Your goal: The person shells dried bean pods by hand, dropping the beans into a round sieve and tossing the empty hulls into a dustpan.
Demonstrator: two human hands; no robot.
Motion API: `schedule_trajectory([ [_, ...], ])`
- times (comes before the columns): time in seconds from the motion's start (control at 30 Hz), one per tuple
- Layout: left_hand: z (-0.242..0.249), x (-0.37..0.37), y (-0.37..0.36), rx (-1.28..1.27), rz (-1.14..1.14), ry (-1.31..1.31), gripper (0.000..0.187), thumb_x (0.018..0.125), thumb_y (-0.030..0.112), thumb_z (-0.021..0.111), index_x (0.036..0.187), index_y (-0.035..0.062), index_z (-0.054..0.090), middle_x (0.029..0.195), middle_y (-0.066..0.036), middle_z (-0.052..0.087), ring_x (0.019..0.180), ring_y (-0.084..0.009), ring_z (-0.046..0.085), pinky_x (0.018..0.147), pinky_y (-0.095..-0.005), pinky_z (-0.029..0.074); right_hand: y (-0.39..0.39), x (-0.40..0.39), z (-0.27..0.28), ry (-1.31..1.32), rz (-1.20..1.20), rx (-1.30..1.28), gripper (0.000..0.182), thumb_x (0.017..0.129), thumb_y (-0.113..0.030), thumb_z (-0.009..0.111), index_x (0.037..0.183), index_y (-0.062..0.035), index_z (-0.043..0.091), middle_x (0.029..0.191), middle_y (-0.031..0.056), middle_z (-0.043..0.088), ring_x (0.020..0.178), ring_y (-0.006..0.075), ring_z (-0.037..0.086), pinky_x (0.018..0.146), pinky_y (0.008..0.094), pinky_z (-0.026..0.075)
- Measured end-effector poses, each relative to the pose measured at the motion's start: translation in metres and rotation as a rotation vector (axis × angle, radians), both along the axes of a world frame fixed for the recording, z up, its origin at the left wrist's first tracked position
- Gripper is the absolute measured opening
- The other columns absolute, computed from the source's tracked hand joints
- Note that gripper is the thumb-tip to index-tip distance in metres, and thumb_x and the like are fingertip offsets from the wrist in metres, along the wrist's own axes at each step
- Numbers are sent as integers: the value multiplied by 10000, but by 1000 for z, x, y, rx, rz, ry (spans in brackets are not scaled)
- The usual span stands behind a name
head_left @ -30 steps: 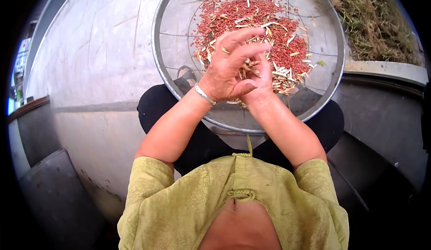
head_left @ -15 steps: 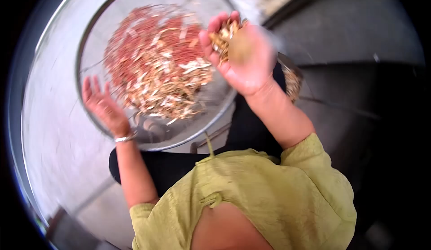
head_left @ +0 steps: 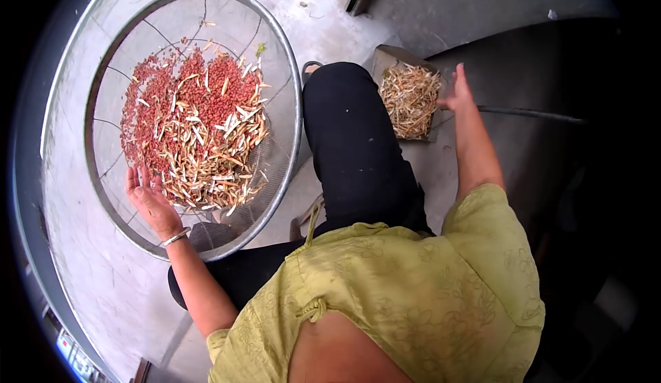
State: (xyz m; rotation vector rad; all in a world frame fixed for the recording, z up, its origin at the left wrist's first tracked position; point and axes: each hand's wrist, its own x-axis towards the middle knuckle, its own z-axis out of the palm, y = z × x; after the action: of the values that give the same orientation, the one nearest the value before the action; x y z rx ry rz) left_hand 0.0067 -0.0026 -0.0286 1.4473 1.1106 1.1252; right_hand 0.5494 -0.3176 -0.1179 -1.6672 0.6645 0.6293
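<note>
The concrete floor (head_left: pixel 110 293) carries a wide wire-mesh sieve (head_left: pixel 295 73), propped near the person's black-trousered knee (head_left: pixel 348 128). Inside it lies a heap of red beans (head_left: pixel 172 101) mixed with pale split pods (head_left: pixel 206 169); the pods crowd the near edge, so much sorting seems left. Beside the knee, well apart from the sieve, a small cardboard box (head_left: pixel 385 56) already holds a pile of empty husks (head_left: pixel 411 99), a fair share cleared. The left hand (head_left: pixel 148 200) lies open, palm up, inside the sieve's rim, touching the pods. The right hand (head_left: pixel 456 94) hangs open and empty at the box's edge.
</note>
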Motion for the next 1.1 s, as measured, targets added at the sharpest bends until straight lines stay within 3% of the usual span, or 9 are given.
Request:
schedule_trajectory([
  [0.13,6,2,-1,-131,87,-59,591,933,444,378,1341,30,271,1389,-134,287,1261,-289,348,987,-420,322,9,5,12,-106,72,-94,653,868,-492,501,1366,-115,312,1459,121,179,1292,365,272,968,609,293],
  [0.33,5,-9,3,-77,59,51,468,950,330,371,1281,0,384,1313,-130,401,1227,-280,397,982,-406,359,88,-15,48,-186,252,582,301,819,-146,624,1065,8,544,1041,132,599,972,240,574,835,371,472],
  [0.53,22,-22,5,-92,201,-115,296,932,259,490,1100,28,568,1075,-71,592,997,-153,545,827,-298,445,205,-136,157,-346,1112,799,268,931,-164,468,1096,32,547,915,101,627,778,144,615,650,246,496],
  [0.63,27,-28,5,50,79,369,194,862,142,553,1017,35,599,890,-109,628,793,-177,609,701,-296,480,242,-201,186,-436,1760,463,183,911,-134,503,975,-4,616,800,58,630,701,101,607,620,221,484],
  [0.67,29,-30,3,48,43,545,190,844,164,571,968,21,596,892,-153,626,818,-270,616,733,-342,481,251,-220,189,-499,2004,333,161,876,-118,528,924,1,624,762,60,625,697,112,611,614,254,479],
  [0.73,29,-34,-3,15,-61,821,252,822,202,600,993,19,566,960,-184,602,870,-337,597,772,-400,472,266,-242,182,-873,2396,70,191,779,-138,591,887,19,607,788,158,631,706,301,615,659,360,476],
  [0.8,25,-37,-8,-9,-72,939,298,817,224,610,1022,19,542,993,-196,582,898,-350,585,788,-416,466,277,-250,164,-947,2453,-185,213,769,-159,590,873,27,591,837,197,638,766,359,607,700,392,483],
  [0.87,21,-37,-10,-34,-86,1058,345,811,245,620,1051,19,518,1025,-208,563,927,-364,574,805,-433,460,281,-249,131,-1341,2423,-542,248,762,-172,588,885,42,559,835,233,627,815,374,609,738,428,484],
  [1.1,17,-16,-26,-35,-346,1115,386,754,225,670,1018,10,485,1012,-219,552,944,-358,569,803,-417,471,255,-304,119,-1064,2588,-103,237,730,-164,643,851,4,529,721,214,602,718,388,599,638,444,480],
])
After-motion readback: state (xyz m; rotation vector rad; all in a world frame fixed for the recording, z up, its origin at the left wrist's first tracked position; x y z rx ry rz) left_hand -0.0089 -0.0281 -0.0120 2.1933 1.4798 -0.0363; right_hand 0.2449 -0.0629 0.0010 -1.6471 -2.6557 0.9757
